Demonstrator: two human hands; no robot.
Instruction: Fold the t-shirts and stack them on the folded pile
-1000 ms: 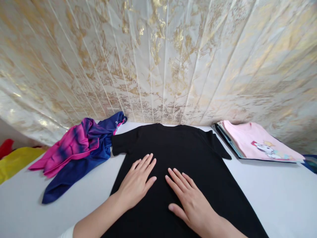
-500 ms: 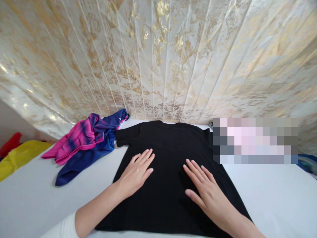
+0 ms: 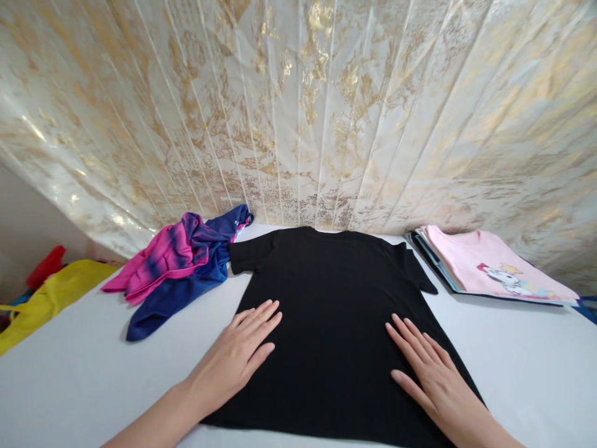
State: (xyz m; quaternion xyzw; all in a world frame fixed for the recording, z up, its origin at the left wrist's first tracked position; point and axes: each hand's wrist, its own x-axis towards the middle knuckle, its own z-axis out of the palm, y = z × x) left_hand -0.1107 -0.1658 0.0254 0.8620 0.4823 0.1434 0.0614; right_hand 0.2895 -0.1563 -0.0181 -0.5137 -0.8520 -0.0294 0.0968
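A black T-shirt (image 3: 326, 323) lies spread flat on a white table (image 3: 88, 367), its neckline at the far side and its hem toward me. Over the shirt's left half rests my left hand (image 3: 242, 345), palm down with the fingers stretched out. My right hand (image 3: 426, 367) is likewise flat near the shirt's right edge, thumb apart from the fingers. Neither hand grips the cloth. Both short sleeves are laid outward.
A crumpled pink and navy garment (image 3: 186, 261) touches the left sleeve. At the right sits a stack of folded clothes with a pink shirt (image 3: 485, 261) on top. Yellow cloth (image 3: 60, 298) and red cloth (image 3: 45, 266) lie beyond the left edge. A gold-patterned curtain (image 3: 298, 112) hangs behind.
My hands have moved farther apart and a little toward me across the black T-shirt. The view has shifted slightly left.
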